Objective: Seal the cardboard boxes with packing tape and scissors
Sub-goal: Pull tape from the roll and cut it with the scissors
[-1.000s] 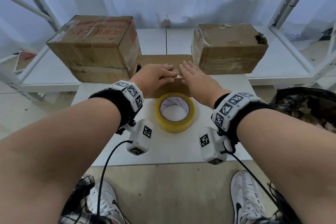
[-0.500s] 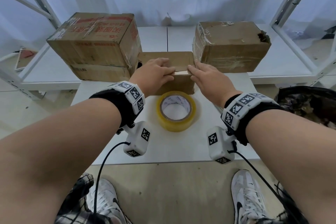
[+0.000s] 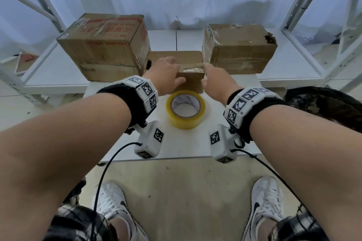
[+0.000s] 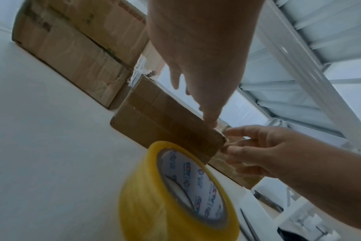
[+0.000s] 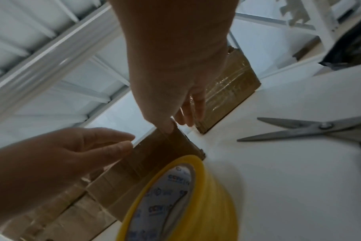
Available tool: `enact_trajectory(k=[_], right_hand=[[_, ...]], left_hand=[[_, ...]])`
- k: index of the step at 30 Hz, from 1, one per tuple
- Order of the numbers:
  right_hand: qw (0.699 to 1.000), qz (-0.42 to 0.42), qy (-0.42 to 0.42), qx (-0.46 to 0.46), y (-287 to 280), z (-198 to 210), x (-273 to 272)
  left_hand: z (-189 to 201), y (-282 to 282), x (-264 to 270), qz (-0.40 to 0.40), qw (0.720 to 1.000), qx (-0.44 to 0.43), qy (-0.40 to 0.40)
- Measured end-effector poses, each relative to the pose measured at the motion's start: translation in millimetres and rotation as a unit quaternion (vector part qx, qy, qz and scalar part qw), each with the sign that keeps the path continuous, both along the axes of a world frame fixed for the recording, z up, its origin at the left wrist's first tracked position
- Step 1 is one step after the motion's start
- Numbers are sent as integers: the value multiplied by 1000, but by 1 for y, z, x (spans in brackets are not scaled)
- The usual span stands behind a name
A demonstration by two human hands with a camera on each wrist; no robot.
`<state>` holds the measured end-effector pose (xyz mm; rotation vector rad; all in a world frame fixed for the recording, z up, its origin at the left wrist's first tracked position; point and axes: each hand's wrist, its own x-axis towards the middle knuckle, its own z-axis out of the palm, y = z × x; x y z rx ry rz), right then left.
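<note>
A small cardboard box lies on the white table between two bigger boxes, with a clear tape strip along its top. My left hand rests flat on the box's left part, thumb on the front face. My right hand is at the box's right end, fingers pressing the tape down over that edge. In the left wrist view, straight right hand fingers touch the end of the small box. The yellow tape roll lies flat in front of the box. Scissors lie open on the table to the right.
A large printed box stands at the left and a taped brown box at the right, both on a white shelf. A black bag sits right of the table. White rack posts stand on both sides.
My hands have slid apart along the top of the small box. The right hand went to the right end and bent over its edge; the left hand shifted left.
</note>
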<state>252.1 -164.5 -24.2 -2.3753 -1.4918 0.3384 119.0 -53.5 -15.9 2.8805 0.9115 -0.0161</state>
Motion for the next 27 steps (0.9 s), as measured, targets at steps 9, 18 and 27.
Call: enact_trajectory(k=[9,18,27], right_hand=[[988,-43,132,-70,-47,-9,-11],[956,34,283,-66,-72,6,-19],[985,145,73,65,-57,79,-30]], left_hand=[[-19,-74,-26,-106,979,-88,153],[27,-70,-37,-17,956,-294,-17],[74,-64,-31,154,854,-442,-227]])
